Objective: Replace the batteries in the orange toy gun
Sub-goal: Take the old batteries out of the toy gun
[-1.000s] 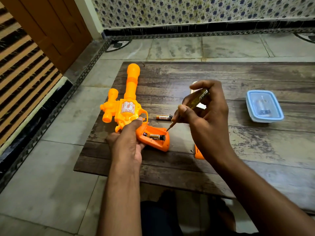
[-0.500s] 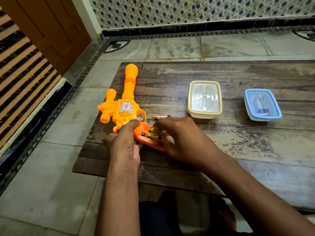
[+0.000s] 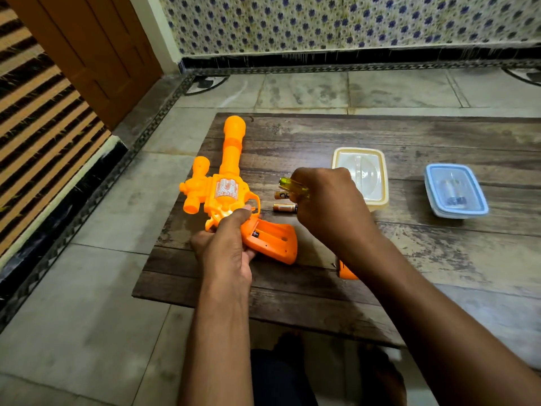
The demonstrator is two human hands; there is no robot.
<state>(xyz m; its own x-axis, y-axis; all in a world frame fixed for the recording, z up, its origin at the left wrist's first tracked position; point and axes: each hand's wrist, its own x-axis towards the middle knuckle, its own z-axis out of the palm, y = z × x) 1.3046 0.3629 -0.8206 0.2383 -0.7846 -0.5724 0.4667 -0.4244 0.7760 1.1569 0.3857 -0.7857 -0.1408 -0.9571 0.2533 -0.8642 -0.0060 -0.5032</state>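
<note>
The orange toy gun point(image 3: 227, 183) lies on the wooden board point(image 3: 439, 253), barrel pointing away. My left hand point(image 3: 225, 244) grips it at the trigger end of the handle. The battery compartment point(image 3: 270, 237) in the handle is open and looks empty apart from a dark contact at its left end. My right hand point(image 3: 325, 203) hovers just right of the gun, closed on a yellow-handled screwdriver point(image 3: 292, 187). One battery point(image 3: 282, 195) is at its fingertips; whether it is held or lying I cannot tell. Another battery point(image 3: 284, 207) lies on the board just below it.
A cream lidded box point(image 3: 371, 171) stands behind my right hand, and a blue lidded box point(image 3: 455, 190) further right. An orange cover piece point(image 3: 347, 273) peeks out from under my right forearm. Tiled floor surrounds the board; a door and wall are at the left.
My right hand has lifted out of the handle compartment and moved up and right. The battery seen in the compartment is gone, and a second battery now shows beside the loose one.
</note>
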